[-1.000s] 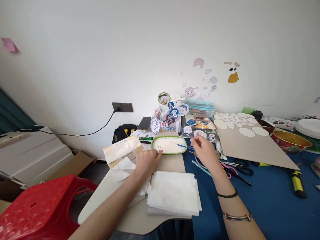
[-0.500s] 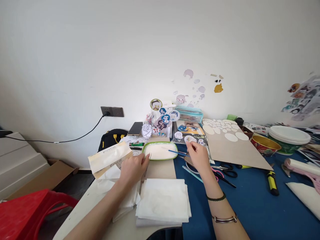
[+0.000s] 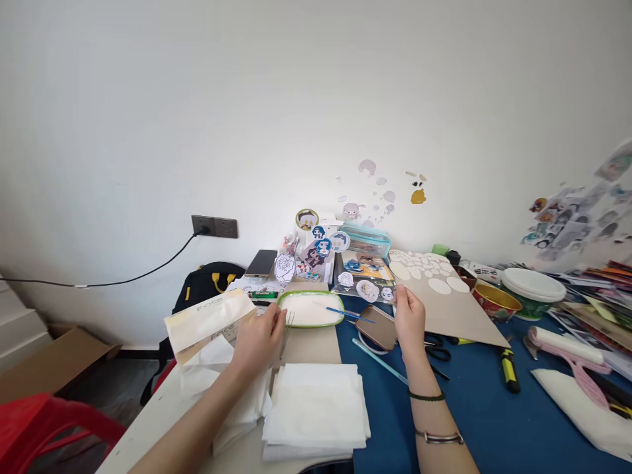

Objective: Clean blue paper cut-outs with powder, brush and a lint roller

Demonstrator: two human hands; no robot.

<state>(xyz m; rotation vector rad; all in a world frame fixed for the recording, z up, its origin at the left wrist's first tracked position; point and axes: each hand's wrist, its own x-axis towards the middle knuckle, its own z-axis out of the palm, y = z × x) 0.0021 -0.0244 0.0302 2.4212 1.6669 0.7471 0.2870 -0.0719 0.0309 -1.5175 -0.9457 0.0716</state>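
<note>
My left hand (image 3: 259,337) is closed on a pair of thin metal tweezers (image 3: 287,332), beside the left end of a shallow green-rimmed dish (image 3: 309,324) with a white filling. Across the dish's right rim lies a blue-handled brush (image 3: 351,315). My right hand (image 3: 411,319) is pinched at the right edge of the sticker bags; whether anything is between its fingertips I cannot make out. Left of those fingers, a round character cutout (image 3: 368,291) lies on a clear bag. Below is a brown tin lid (image 3: 376,327).
A stack of white tissues (image 3: 313,405) lies in front, with a tissue pack (image 3: 210,319) on its left. At right are cardboard (image 3: 444,313) with white cutouts, a gold-lined bowl (image 3: 496,303), a lidded tub (image 3: 533,284), a yellow-black cutter (image 3: 509,370) and scissors (image 3: 439,352).
My right hand has moved right, away from the round cutout and off the tin lid, which now shows. The tweezers in my left hand show more fully. The view has shifted a little.
</note>
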